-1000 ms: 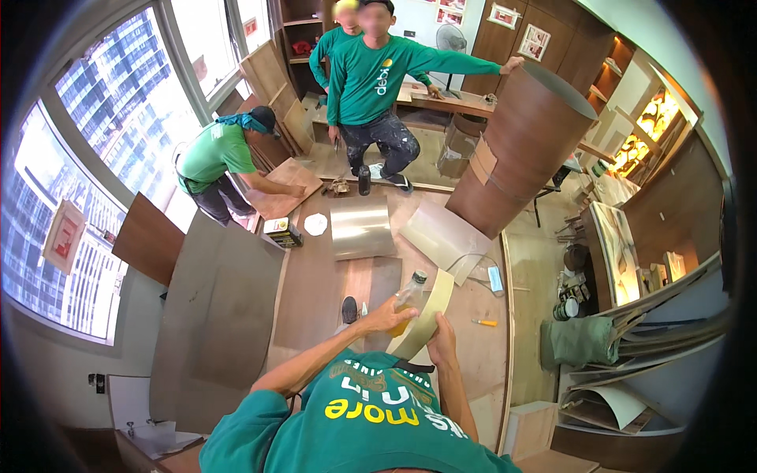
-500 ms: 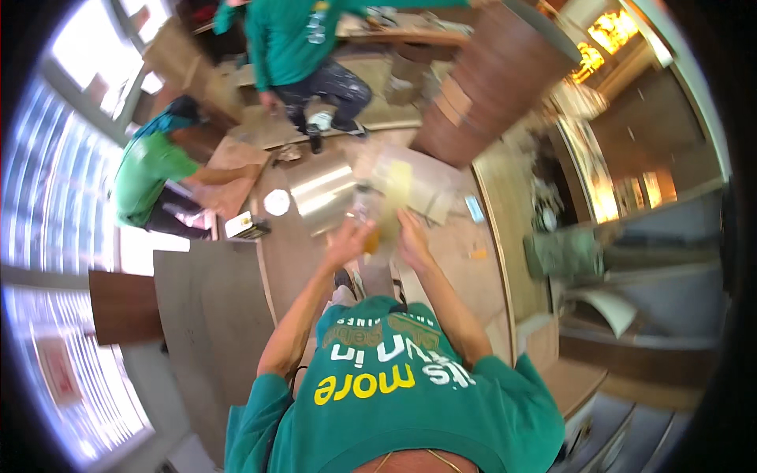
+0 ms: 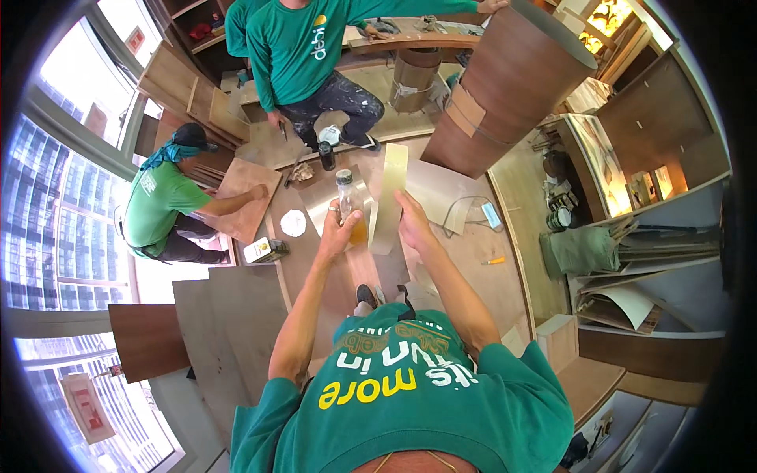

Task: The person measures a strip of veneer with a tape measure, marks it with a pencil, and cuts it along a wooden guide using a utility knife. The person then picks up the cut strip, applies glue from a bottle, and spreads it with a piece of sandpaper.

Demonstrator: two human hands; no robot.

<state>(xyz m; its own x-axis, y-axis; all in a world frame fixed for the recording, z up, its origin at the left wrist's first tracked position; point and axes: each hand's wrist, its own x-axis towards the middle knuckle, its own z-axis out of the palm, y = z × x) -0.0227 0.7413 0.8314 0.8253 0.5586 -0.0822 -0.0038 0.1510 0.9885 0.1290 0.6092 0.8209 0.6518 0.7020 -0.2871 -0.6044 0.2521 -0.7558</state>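
Observation:
My left hand (image 3: 339, 230) is closed around a clear bottle (image 3: 345, 194) with a dark cap and some amber liquid in its lower part. The bottle stands nearly upright in my grip. My right hand (image 3: 415, 224) pinches the edge of a long, pale yellowish strip (image 3: 391, 180), held up just to the right of the bottle. Beneath my hands, shiny sheets lie on the wooden work surface: one metallic sheet (image 3: 318, 203) to the left and a paler sheet (image 3: 440, 186) to the right.
A big brown roll (image 3: 505, 91) leans at the far right, a co-worker's hand on it. Another person (image 3: 162, 197) crouches at left, handling a wooden board (image 3: 246, 197). A rectangular can (image 3: 266, 251), white disc (image 3: 293, 223), dark jar (image 3: 326, 155) and orange-handled tool (image 3: 494, 261) lie around.
The view has shifted a little, and the motion smear on my hands has gone. Both hands keep their holds on the bottle and the strip.

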